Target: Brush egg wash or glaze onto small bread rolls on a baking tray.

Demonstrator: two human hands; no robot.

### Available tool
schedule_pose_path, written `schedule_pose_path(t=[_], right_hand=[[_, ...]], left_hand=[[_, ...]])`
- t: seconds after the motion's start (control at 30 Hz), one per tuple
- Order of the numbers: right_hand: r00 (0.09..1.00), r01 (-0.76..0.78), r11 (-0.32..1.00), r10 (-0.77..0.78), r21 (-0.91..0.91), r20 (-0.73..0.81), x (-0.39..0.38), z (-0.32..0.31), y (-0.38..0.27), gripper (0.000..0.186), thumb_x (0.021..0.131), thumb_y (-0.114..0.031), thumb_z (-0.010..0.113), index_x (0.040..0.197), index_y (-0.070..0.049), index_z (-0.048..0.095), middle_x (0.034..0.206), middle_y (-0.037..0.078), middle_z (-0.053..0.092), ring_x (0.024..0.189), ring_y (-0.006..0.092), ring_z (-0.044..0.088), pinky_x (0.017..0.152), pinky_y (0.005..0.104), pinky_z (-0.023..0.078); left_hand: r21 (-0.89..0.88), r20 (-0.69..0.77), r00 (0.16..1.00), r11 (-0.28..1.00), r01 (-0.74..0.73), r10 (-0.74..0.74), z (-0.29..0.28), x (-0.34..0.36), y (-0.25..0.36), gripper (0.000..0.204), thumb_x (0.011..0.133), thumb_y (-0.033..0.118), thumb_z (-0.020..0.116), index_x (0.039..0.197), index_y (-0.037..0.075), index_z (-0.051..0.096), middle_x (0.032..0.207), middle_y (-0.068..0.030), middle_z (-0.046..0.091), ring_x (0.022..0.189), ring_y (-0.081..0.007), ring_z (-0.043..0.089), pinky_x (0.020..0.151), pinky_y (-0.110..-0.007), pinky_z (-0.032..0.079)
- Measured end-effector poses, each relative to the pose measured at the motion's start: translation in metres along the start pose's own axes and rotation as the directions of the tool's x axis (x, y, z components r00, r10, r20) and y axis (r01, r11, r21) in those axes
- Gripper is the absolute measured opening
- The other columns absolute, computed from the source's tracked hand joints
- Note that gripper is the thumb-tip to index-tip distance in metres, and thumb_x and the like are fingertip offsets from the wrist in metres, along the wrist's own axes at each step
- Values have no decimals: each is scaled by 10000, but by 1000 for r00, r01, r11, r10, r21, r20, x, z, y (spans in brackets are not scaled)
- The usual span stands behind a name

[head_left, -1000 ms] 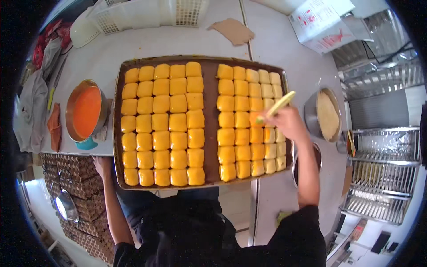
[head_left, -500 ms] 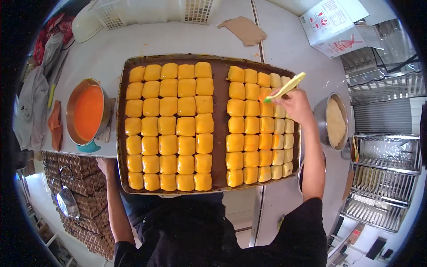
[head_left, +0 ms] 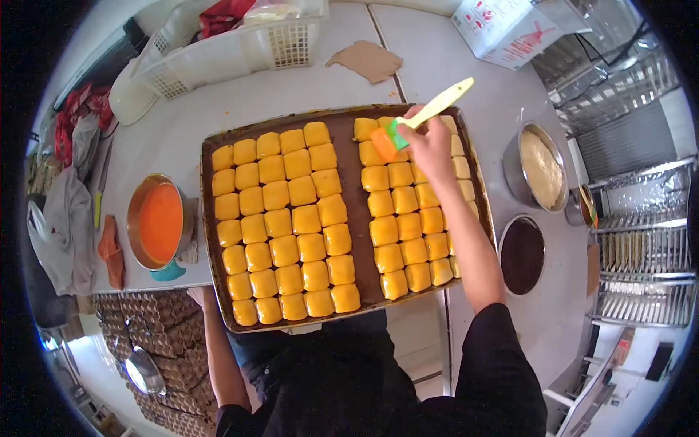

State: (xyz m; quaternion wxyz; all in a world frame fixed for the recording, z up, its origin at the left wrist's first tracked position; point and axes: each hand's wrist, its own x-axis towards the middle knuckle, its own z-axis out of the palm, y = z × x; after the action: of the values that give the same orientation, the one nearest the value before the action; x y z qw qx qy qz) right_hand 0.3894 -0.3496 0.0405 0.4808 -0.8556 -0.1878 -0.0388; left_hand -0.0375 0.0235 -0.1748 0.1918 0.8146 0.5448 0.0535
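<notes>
Brush [head_left: 437,108]: since the frame half a second earlier, its head has shifted leftward and toward the far edge of the tray [head_left: 342,130], reaching the far-left corner of the right-hand block of buns [head_left: 409,226].

Right hand [head_left: 428,144]: fingers wrapped around the brush, gripping low near the green collar, with the pale yellow handle slanting toward the tray's far-right side; this low grip presumably gives close control of the bristles. Whether the orange bristles press on the buns or sit just above them cannot be told.

Left hand [head_left: 202,296]: at the front edge of the table [head_left: 156,142], just beside the tray's left edge; partly hidden, so its grip cannot be determined.

Tray: dark, rectangular, low-rimmed, its near edge overhanging the table's front edge, probably to bring the buns close to the body. A bare strip separates two blocks of tightly packed, rounded squares. Left-hand block [head_left: 277,223]: glossy yellow. Right-hand block: glossy beside the strip, paler along the tray's right edge.

Metal bowl [head_left: 187,222]: left of the tray, near the table's front edge, containing smooth orange liquid [head_left: 160,227]; probably placed for easy reach.
</notes>
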Motion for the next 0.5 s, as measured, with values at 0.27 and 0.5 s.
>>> schedule_pose_path(t=[0.27,0.5], right_hand=[[994,62,900,-97,-431,-58,-26,-1,15,189,790,-36,622,973,-33,575,823,86,641,693,216,622,589,355,487],[961,-11,874,-125,-487,-246,-39,-36,27,195,770,-50,643,959,-34,600,824,112,638,714,248,626,618,377,488]], left_hand=[[20,-5,996,996,-90,90,-3,-24,-6,550,805,445,535,1179,42,529,1170,-229,539,1060,-420,507,818,-514,439],[63,-2,990,988,-141,141,-3,-8,41,553,803,452,534,1177,45,531,1173,-226,538,1063,-419,506,816,-517,438]])
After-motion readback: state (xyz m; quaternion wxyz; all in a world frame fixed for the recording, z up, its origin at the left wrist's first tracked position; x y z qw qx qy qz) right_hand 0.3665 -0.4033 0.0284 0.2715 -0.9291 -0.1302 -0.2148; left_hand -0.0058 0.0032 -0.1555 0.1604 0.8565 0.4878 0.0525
